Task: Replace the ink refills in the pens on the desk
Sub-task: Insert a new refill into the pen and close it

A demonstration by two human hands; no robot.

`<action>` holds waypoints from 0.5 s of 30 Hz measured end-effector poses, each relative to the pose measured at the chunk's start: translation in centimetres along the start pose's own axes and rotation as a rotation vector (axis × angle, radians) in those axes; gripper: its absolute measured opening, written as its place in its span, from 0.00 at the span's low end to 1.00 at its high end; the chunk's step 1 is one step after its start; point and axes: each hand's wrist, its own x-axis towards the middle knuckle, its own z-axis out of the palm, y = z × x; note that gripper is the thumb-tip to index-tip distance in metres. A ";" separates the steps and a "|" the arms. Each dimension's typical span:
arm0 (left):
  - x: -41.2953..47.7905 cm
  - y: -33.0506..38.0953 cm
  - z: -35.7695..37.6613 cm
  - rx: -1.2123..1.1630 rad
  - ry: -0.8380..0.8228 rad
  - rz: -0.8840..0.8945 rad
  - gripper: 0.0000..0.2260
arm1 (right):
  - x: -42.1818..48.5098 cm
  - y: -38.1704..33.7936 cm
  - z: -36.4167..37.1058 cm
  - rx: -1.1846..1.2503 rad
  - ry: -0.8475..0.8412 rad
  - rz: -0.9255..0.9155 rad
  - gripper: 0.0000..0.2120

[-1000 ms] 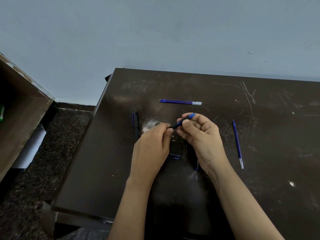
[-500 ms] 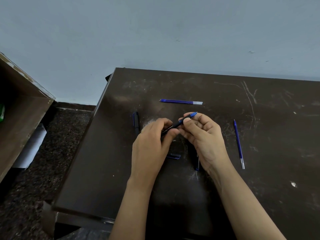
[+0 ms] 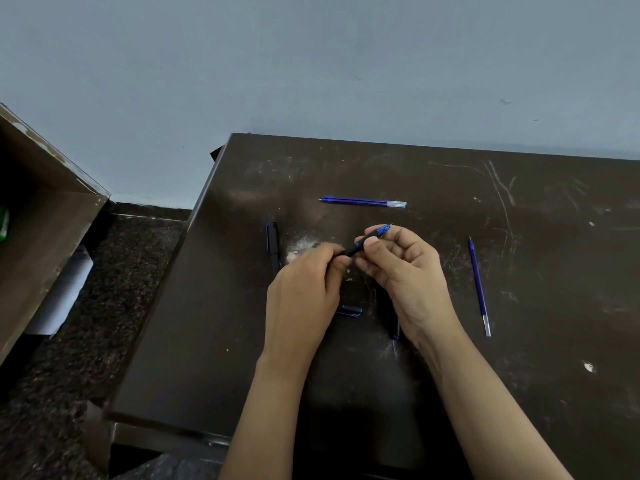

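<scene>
Two-handed, pinches the pen (image 3: 367, 239) with left hand (image 3: 304, 292) on barrel, right hand (image 3: 405, 268) near tip; risks slipping if twisted crookedly.

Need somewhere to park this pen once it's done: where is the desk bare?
Bare: right of the lone refill; near-left corner below the black pen; behind the paired refills. Crowded: pen parts under left hand and right hand.

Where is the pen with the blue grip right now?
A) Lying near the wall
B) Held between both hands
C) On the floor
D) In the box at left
B: the left hand and right hand both pinch the pen above the desk.
</scene>
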 end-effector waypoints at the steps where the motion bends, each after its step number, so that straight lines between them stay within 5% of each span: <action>1: 0.1 0.0 0.0 -0.014 -0.001 0.000 0.06 | 0.0 0.0 0.0 0.007 -0.001 0.001 0.06; 8: -0.1 0.2 -0.2 -0.038 -0.026 -0.021 0.16 | 0.0 0.0 0.1 0.018 0.003 -0.005 0.05; 12: 0.1 0.1 -0.3 -0.005 0.014 0.007 0.05 | 0.0 0.1 0.0 0.020 0.001 0.001 0.05; 15: 0.1 0.1 -0.4 -0.093 0.014 0.029 0.07 | 0.1 0.2 0.0 0.028 -0.007 0.000 0.05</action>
